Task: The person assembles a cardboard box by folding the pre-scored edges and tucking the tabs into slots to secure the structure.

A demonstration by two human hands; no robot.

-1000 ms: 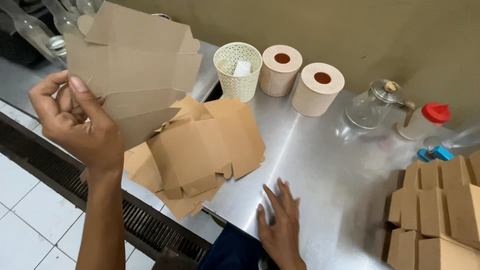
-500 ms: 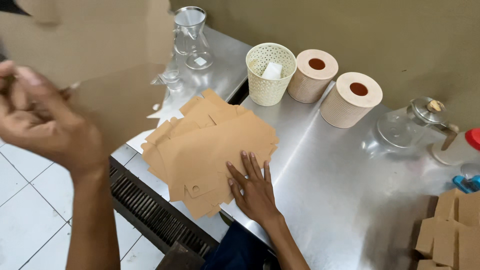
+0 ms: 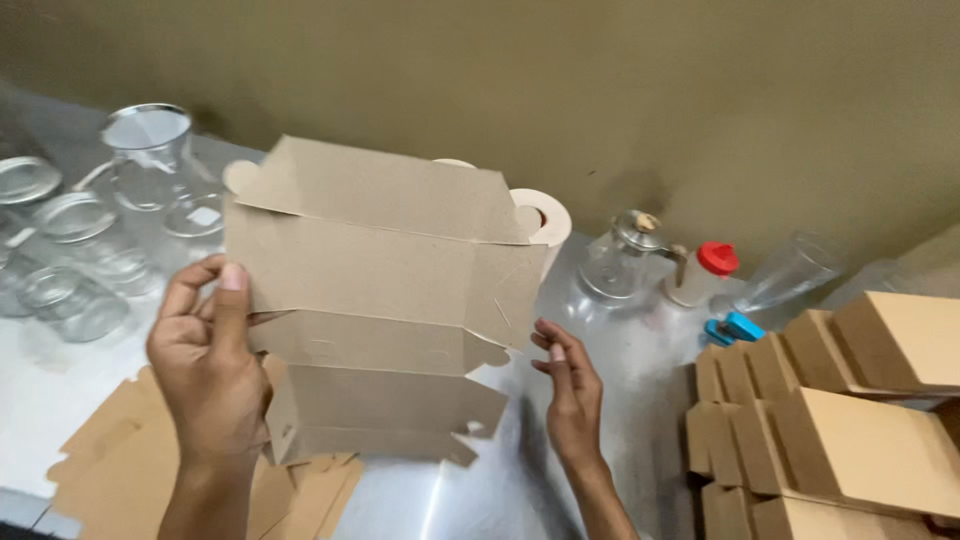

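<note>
Brown cardboard box blank held up flat above the steel worktop.
Left hand pinches its left edge, thumb in front and fingers curled behind, so the creased panels face the camera; right hand sits near its lower right corner, fingers loosely together, not gripping.

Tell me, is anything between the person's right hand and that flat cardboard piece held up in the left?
Nothing visible. The left hand grips the cardboard blank by its left edge, and the right hand is open just beside the lower right edge, with only bare air between.
</note>
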